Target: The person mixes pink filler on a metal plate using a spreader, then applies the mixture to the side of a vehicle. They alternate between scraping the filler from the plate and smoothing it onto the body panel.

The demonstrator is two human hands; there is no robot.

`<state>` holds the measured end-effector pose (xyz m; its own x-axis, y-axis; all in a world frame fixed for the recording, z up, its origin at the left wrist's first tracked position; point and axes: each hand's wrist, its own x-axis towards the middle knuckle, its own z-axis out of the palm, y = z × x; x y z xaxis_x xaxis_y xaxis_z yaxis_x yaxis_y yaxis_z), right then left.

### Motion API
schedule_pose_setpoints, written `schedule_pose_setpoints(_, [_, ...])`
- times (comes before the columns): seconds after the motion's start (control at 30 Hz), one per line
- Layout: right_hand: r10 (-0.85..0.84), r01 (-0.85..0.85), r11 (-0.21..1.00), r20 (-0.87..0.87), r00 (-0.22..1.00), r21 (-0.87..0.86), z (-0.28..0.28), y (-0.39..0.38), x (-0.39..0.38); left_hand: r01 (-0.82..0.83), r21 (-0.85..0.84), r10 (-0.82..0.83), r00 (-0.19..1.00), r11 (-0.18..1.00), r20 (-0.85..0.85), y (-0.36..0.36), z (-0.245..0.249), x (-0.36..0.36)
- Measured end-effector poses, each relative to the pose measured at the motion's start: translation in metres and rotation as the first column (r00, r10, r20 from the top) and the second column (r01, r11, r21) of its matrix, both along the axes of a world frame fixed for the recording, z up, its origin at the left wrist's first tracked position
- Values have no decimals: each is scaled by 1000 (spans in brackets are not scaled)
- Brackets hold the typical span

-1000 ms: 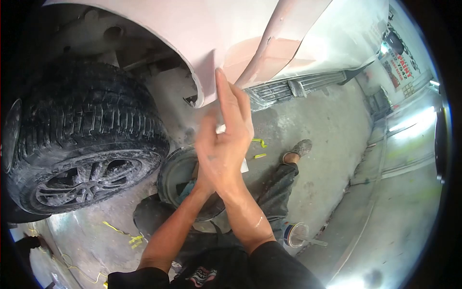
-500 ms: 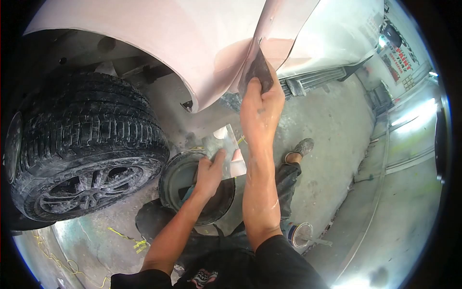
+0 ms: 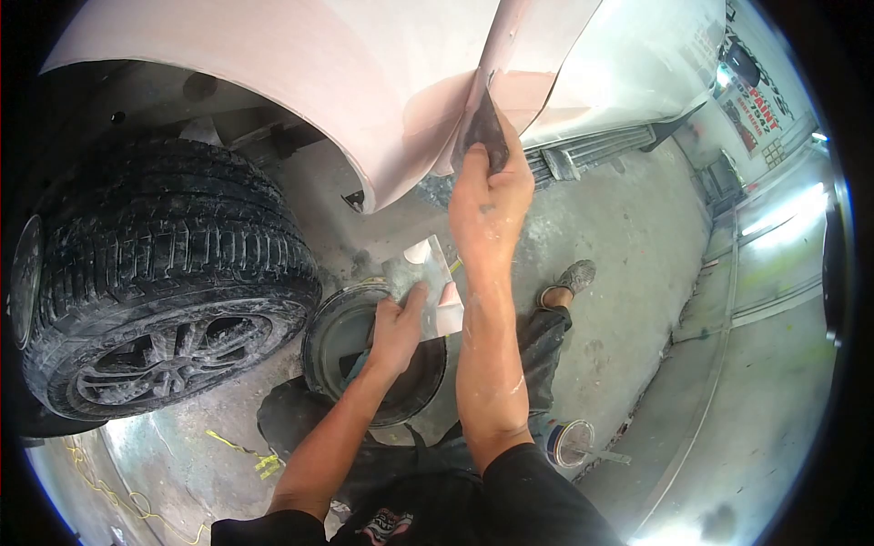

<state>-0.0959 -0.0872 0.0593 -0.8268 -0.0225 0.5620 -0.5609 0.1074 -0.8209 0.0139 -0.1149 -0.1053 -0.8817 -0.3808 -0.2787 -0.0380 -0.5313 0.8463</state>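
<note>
My right hand [image 3: 492,205] is raised, fingers closed on a dark, flexible spreader [image 3: 483,135]. The spreader's tip lies against the creased edge of a pinkish car body panel [image 3: 364,64], beside a darker pink patch. Lower and to the left, my left hand [image 3: 397,335] grips a flat, shiny plate [image 3: 407,270] between thumb and fingers. Some pink paste [image 3: 449,295] sits at the plate's right side. Beneath that hand stands a round black bucket [image 3: 320,344], partly covered by my forearm.
A dusty tyre [image 3: 164,246] on a spoked wheel fills the left side under the wheel arch. An open can [image 3: 572,443] with a flat stick across it stands by my right leg. Yellow cord [image 3: 118,491] lies on the floor; a wall [image 3: 756,364] runs along the right.
My right hand has shifted slightly left and down with the spreader, still at the panel edge. My left hand and the plate have barely moved.
</note>
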Motion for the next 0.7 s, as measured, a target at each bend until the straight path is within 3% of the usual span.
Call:
schedule_pose_setpoints(0.27, [11,-4,997,-96,995,80,3,-7,14,32,-52,-29,998,998,50,0,5,3])
schedule_pose_setpoints(0.53, [92,-37,982,-294,951,186,1,-20,56,-35,-202,7,990,979,-138,7,-18,-9])
schedule_pose_setpoints(0.7, [47,25,983,-378,925,182,-7,-12,59,-26,-108,16,995,994,-97,3,-23,-10])
